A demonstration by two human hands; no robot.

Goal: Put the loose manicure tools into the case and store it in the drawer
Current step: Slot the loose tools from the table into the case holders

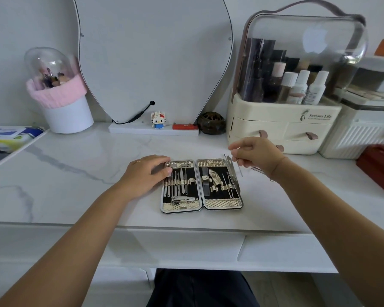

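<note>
Head view, with the open case (222,203) as the centre of the dial on the marble table (75,169).

At 12 o'clock a tall curved mirror (153,58) leans against the wall. On its white base stand a small block figure (157,119) and a red flat item (185,126), with a dark round pot (211,122) just beside them. At 10 o'clock, well apart, is a white brush holder (69,116) with a pink knit cuff and a clear dome. At 9 o'clock, at the table's edge, lies a printed pack (7,136). At 2 o'clock stands a cream organizer (282,129), its drawer fronts just behind the right hand (256,156). A dark red object (379,169) sits at 3 o'clock.

The case lies flat, both halves up, with steel tools strapped under gold bands: clippers low in the left half, a file and scissors in the right. A few loose tools (229,161) lie along its right rim at 2 o'clock. Under its clear lid the organizer holds white-capped bottles (315,89) and dark tubes. Brushes stand in the holder.

The left hand (146,173) rests with relaxed fingers on the case's upper left corner. The right hand hovers with fingers curled, pinching a thin metal pick (240,169).
</note>
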